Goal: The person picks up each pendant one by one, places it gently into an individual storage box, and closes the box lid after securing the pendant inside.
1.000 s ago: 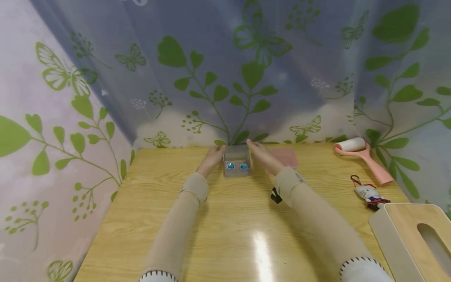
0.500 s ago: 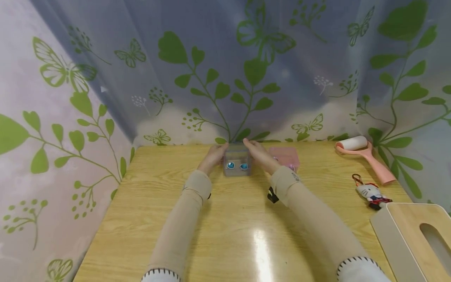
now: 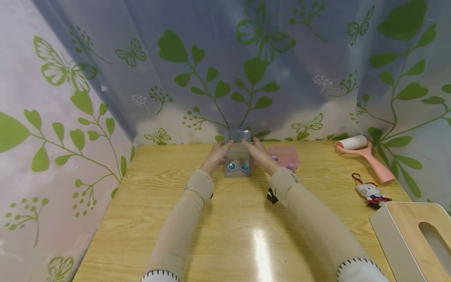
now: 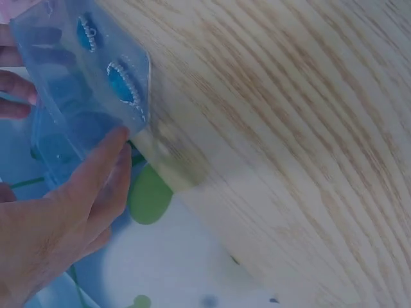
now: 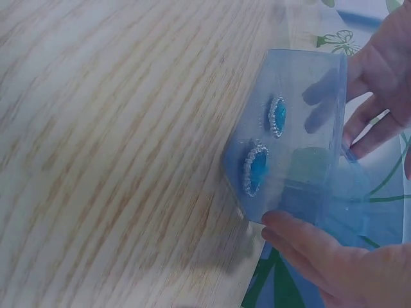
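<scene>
A clear plastic box stands at the back of the table, its transparent lid raised behind it. Two blue gems with silver beaded rims, one at the left and one at the right, show at its front. My left hand is at the box's left side, thumb by the upper rear edge. In the left wrist view, straight fingers touch the box corner. My right hand flanks the other side, thumb also near the lid; its extended fingers meet the lower corner.
Right of the box lies a pink translucent box with purple gems. Farther right are a pink-handled lint roller, a cat doll keychain and a wood-topped tissue box. A leaf-patterned curtain hangs behind the table.
The clear lid now stands up behind the box, where it was not visible before. Both thumbs have moved inward over the rear edge. The pink box shows more fully as my right hand shifted left.
</scene>
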`<act>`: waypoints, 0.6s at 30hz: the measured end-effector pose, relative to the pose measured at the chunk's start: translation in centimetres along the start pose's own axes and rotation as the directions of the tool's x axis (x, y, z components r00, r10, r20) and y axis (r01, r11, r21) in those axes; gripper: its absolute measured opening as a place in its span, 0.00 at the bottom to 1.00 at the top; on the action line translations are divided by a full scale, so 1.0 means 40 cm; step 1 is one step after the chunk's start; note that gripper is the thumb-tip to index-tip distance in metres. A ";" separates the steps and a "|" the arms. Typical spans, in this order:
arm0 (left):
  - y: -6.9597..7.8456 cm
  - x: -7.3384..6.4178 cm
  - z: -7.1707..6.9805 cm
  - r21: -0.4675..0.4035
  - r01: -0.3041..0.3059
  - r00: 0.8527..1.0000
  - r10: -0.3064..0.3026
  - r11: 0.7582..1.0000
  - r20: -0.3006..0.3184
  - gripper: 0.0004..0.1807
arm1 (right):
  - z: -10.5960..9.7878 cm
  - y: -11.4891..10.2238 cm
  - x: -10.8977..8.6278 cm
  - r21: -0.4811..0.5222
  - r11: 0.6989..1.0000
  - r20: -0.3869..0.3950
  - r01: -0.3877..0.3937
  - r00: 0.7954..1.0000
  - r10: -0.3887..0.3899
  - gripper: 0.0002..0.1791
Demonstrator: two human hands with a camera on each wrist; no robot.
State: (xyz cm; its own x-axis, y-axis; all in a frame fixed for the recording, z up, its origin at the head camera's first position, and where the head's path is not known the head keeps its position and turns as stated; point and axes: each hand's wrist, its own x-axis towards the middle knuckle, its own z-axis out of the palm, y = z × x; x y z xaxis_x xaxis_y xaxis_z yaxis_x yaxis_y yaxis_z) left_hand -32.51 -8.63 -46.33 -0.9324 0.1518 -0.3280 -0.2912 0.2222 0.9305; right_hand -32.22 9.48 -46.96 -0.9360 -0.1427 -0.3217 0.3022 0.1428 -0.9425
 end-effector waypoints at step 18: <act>-0.010 -0.009 -0.003 0.193 -0.086 0.980 0.117 0.977 -0.158 0.41 | -0.017 -0.016 -0.018 -0.211 0.968 -0.054 0.134 0.987 -0.148 0.43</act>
State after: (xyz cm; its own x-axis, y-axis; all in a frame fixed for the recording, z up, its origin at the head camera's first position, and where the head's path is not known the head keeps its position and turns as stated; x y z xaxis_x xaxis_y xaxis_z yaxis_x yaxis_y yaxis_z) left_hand -32.10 -8.91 -46.59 -0.9821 0.0228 -0.1869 -0.1634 0.3900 0.9062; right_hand -31.86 10.18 -46.04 -0.9789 -0.1089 -0.1730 0.1293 0.3255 -0.9367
